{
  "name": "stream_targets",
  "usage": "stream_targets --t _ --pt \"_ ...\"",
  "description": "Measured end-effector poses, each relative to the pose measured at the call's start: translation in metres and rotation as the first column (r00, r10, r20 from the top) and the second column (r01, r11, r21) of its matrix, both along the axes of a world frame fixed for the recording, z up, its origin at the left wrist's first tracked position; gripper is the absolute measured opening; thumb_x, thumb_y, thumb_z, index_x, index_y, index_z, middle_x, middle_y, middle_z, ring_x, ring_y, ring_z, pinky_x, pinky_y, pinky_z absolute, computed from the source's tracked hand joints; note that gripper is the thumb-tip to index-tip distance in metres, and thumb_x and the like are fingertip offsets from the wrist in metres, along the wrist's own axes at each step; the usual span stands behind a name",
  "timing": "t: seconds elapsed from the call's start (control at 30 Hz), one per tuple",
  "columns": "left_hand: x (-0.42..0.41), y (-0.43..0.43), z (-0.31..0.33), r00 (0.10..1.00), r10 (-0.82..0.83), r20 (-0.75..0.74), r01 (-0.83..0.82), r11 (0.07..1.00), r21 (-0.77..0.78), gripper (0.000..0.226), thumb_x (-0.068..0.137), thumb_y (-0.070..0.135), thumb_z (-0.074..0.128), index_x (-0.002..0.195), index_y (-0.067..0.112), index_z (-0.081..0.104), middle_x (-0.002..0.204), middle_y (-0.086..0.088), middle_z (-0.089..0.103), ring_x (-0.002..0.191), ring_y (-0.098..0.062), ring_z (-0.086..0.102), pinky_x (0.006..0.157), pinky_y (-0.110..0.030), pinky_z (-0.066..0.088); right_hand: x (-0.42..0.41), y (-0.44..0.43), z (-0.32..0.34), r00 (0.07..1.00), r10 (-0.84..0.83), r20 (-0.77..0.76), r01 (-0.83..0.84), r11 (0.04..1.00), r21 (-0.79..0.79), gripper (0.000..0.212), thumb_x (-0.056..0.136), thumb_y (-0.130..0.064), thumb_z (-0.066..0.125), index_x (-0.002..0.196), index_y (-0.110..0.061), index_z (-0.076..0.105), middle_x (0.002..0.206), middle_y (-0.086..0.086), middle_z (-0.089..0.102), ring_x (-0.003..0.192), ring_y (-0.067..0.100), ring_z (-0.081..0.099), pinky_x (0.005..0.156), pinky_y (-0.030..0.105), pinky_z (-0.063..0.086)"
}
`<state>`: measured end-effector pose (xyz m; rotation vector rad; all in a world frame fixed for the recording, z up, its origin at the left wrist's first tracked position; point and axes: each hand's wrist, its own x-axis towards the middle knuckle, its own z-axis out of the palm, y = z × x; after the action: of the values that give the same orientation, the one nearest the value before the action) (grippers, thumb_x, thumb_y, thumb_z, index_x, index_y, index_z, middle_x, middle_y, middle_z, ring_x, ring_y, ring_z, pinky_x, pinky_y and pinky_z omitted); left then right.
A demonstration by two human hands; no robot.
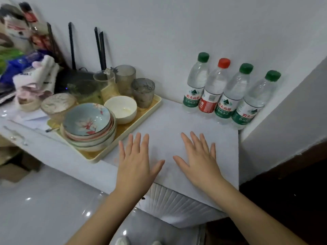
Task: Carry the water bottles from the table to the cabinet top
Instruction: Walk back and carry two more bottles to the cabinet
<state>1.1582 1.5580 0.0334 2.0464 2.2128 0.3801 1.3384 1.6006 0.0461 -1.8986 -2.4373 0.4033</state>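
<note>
Several clear water bottles stand upright in a row against the wall at the back right of the white cabinet top. From the left: a green-capped bottle, a red-capped bottle with a red label, a second green-capped bottle and a third green-capped one. My left hand and my right hand lie flat and spread on the cabinet top near its front edge, palms down. Both hold nothing and are well short of the bottles.
A yellow tray left of my hands carries stacked bowls, a white bowl and several glasses. A black router and crumpled bags crowd the far left. A grey wall corner bounds the right side.
</note>
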Motion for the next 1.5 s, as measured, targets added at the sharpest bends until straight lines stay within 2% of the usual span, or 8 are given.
stream_targets --t 0.17,0.33,0.4,0.5,0.63,0.77,1.1,1.5 --pt "-0.039 -0.081 -0.015 0.978 0.210 -0.013 -0.211 0.976 -0.063 0.085 0.085 0.070 0.020 0.148 0.013 0.031 0.154 -0.012 0.034 0.147 -0.034 0.019 0.117 -0.052 0.004 -0.055 -0.034 -0.002 0.946 0.316 0.069 -0.313 0.948 -0.050 0.072 0.096 -0.062 0.027 0.154 -0.034 -0.006 0.164 0.000 -0.011 0.149 0.028 -0.017 0.116 0.056 -0.008" --pt "-0.071 -0.179 -0.041 0.887 0.460 0.050 -0.442 0.874 -0.204 0.084 0.085 0.068 0.021 0.149 0.015 0.030 0.154 -0.014 0.033 0.146 -0.035 0.020 0.117 -0.053 0.011 -0.125 -0.092 -0.013 0.759 0.647 0.072 -0.636 0.761 -0.128 0.071 0.097 -0.061 0.027 0.154 -0.035 -0.007 0.163 -0.002 -0.017 0.148 0.026 -0.023 0.115 0.055 -0.013" --pt "-0.081 -0.222 -0.052 0.825 0.563 0.051 -0.533 0.804 -0.262 0.084 0.084 0.067 0.021 0.148 0.015 0.031 0.153 -0.015 0.034 0.145 -0.037 0.021 0.116 -0.055 0.015 -0.153 -0.118 -0.022 0.665 0.744 0.070 -0.727 0.666 -0.169 0.071 0.097 -0.060 0.028 0.154 -0.035 -0.006 0.163 -0.001 -0.017 0.148 0.026 -0.023 0.115 0.054 -0.015" --pt "-0.090 -0.283 -0.058 0.678 0.729 0.099 -0.658 0.661 -0.360 0.085 0.084 0.070 0.017 0.153 0.020 0.017 0.160 -0.009 0.018 0.149 -0.031 0.006 0.118 -0.050 0.006 -0.189 -0.156 -0.040 0.543 0.836 0.083 -0.798 0.544 -0.259 0.072 0.097 -0.060 0.031 0.155 -0.033 -0.002 0.164 0.002 -0.013 0.149 0.028 -0.020 0.117 0.058 -0.010" --pt "-0.097 -0.363 -0.066 0.490 0.867 0.085 -0.727 0.461 -0.509 0.076 0.094 0.063 0.028 0.154 0.025 0.000 0.162 -0.003 0.001 0.149 -0.024 -0.006 0.119 -0.047 0.001 -0.232 -0.215 -0.065 0.362 0.923 0.129 -0.837 0.382 -0.392 0.076 0.096 -0.063 0.033 0.155 -0.032 -0.002 0.164 0.005 -0.011 0.149 0.032 -0.018 0.116 0.063 -0.006" --pt "-0.104 -0.431 -0.077 0.349 0.937 0.026 -0.763 0.300 -0.573 0.077 0.092 0.066 0.026 0.154 0.025 0.003 0.162 -0.002 0.008 0.150 -0.025 -0.001 0.118 -0.048 0.006 -0.269 -0.278 -0.073 0.231 0.967 0.111 -0.857 0.256 -0.447 0.076 0.096 -0.064 0.032 0.156 -0.032 -0.002 0.164 0.004 -0.011 0.149 0.031 -0.018 0.116 0.063 -0.006" --pt "-0.113 -0.534 -0.087 0.018 0.999 0.030 -0.771 0.033 -0.636 0.074 0.093 0.065 0.028 0.153 0.024 0.012 0.159 -0.004 0.018 0.148 -0.026 0.006 0.118 -0.051 0.007 -0.342 -0.393 -0.083 -0.114 0.986 0.123 -0.853 -0.033 -0.521 0.074 0.095 -0.063 0.034 0.156 -0.035 0.001 0.165 0.003 -0.006 0.150 0.030 -0.012 0.117 0.061 -0.002" --pt "-0.142 -0.560 -0.092 -0.423 0.904 0.063 -0.659 -0.260 -0.706 0.073 0.094 0.064 0.029 0.153 0.025 0.012 0.159 -0.002 0.018 0.148 -0.024 0.007 0.118 -0.050 0.009 -0.453 -0.478 -0.107 -0.605 0.790 0.101 -0.677 -0.444 -0.587 0.072 0.096 -0.062 0.035 0.155 -0.035 0.004 0.165 0.003 -0.002 0.150 0.031 -0.010 0.117 0.062 -0.003"
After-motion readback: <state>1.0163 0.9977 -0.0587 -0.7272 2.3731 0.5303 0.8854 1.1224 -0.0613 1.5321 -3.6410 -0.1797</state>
